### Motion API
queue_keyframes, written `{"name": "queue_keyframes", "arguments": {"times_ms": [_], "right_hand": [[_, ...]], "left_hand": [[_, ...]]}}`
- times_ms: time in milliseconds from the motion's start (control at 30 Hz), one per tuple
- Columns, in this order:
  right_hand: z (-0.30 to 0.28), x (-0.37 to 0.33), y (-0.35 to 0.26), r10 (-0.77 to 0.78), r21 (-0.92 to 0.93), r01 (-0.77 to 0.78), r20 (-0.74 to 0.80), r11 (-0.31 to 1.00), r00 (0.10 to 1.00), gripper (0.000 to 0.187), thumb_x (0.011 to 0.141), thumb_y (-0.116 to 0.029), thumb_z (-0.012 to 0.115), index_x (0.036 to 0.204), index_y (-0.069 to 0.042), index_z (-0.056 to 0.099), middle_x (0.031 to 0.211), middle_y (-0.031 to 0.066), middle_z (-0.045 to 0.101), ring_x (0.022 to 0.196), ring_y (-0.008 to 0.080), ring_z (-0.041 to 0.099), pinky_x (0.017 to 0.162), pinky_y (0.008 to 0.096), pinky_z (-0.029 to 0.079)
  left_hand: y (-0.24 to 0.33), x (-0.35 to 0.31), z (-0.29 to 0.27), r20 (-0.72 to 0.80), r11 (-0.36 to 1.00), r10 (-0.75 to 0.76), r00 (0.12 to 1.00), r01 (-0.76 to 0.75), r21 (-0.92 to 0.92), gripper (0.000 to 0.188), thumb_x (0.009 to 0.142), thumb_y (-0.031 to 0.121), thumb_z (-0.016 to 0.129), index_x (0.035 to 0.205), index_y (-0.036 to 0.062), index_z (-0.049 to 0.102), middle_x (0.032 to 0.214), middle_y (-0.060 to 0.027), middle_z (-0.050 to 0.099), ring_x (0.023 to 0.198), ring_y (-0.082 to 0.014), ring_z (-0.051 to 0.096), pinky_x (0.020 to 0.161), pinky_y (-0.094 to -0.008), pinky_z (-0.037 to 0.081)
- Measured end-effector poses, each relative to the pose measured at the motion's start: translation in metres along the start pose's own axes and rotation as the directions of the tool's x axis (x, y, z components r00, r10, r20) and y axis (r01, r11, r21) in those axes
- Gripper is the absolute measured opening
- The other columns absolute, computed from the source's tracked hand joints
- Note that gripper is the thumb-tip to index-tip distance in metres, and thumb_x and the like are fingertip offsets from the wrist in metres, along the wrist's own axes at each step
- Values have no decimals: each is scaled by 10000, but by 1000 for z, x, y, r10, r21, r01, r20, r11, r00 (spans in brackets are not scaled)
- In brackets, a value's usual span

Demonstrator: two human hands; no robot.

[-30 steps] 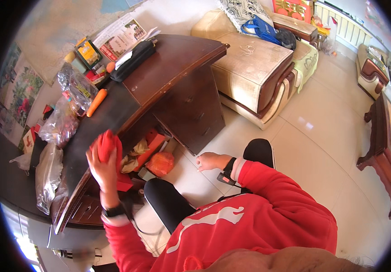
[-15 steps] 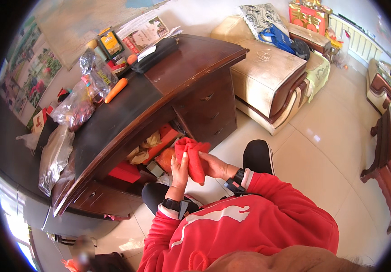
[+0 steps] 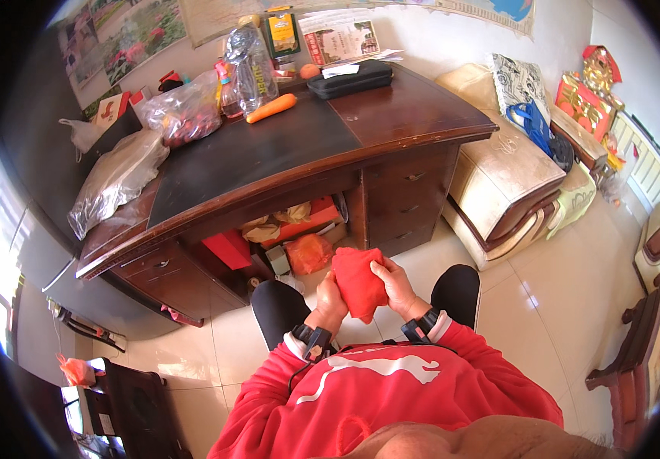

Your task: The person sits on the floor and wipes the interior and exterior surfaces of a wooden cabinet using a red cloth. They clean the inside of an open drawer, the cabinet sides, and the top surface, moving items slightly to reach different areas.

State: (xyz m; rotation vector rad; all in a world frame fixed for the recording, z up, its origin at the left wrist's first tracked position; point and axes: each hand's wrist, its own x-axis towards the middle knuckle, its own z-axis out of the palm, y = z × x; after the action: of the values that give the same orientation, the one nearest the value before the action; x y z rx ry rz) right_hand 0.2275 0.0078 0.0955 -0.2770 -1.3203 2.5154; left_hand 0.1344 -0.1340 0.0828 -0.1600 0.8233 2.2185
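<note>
A folded bundle of red cloth (image 3: 360,282) is between my two hands, held in front of my chest above my knees. My left hand (image 3: 330,299) grips its left edge, fingers mostly behind the cloth. On the opposite side my right hand (image 3: 396,287) pinches it, thumb lying on top near the upper right corner. The cloth's lower end tapers and hangs between the hands. Whether anything is wrapped inside cannot be seen. Black bands with small devices sit on both wrists.
Ahead stands a dark wooden desk (image 3: 414,126) bearing a carrot (image 3: 272,108), a black case (image 3: 350,79) and plastic bags (image 3: 184,111). Under it lie a red box (image 3: 228,249) and an orange bag (image 3: 309,253). A beige sofa (image 3: 498,180) is at right, near a wooden table (image 3: 630,359).
The view has tilted up and turned left. My hands have spread the red cloth from a narrow upright bundle into a flatter, wider one.
</note>
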Motion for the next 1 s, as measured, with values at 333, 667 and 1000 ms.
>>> {"name": "queue_keyframes", "arguments": {"times_ms": [333, 667, 1000], "right_hand": [[14, -25, -15, 100, 235, -160, 249, 959, 963, 852, 933, -543, 756, 1530, -30, 431, 1399, 136, 634, 1217, 279, 669, 1075, 436, 546], [54, -12, -154, -251, -230, 265, 86, 937, 964, 685, 1025, -521, 583, 1485, -18, 509, 1363, 156, 666, 1188, 277, 680, 994, 413, 570], [-10, 235, -335, -696, -988, 143, 61, 61, 716, 684, 847, -386, 875, 1399, -59, 639, 1300, 174, 715, 1206, 259, 678, 1015, 369, 519]], "left_hand": [[27, 1, 30, 484, 598, 171, 858, -481, 641, 331, 1083, 224, 495, 1306, 32, 646, 1332, -144, 671, 1210, -328, 635, 1045, -474, 507], [161, -120, 136, 986, -468, 153, 72, -873, 136, 279, 775, -2, 659, 1047, 10, 715, 914, -104, 689, 816, -318, 649, 736, -423, 491], [222, -216, 184, 746, -720, 105, -658, -567, -399, 218, 746, 201, 822, 901, 60, 764, 868, -81, 705, 758, -246, 663, 624, -356, 524]]}}
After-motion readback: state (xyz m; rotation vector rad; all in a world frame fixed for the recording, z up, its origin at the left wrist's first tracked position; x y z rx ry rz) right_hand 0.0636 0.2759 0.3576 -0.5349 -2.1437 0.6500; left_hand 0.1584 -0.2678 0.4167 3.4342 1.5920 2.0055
